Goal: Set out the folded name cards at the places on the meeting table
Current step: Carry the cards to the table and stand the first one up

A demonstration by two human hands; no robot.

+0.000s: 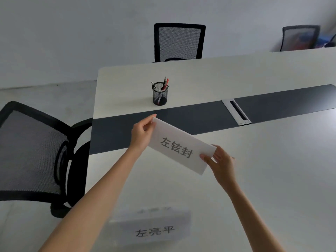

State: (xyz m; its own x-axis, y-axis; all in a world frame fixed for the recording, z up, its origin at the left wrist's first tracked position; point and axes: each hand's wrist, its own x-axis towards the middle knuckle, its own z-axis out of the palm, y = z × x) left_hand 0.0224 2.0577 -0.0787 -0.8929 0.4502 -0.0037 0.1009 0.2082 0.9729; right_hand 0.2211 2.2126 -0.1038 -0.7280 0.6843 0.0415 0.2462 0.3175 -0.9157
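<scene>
A white folded name card (180, 145) with dark printed characters is held above the white meeting table (263, 170), slanting from upper left to lower right. My left hand (142, 132) pinches its upper left end. My right hand (221, 163) grips its lower right end. A second name card (154, 230) with printed characters stands on the table near the front edge, between my forearms, slightly blurred.
A black mesh pen cup (160, 93) with pens stands on the far half of the table. A dark strip (200, 120) with a cable slot (237, 111) runs along the middle. Black mesh chairs stand at the left (32, 151), far side (179, 42) and far right (300, 38).
</scene>
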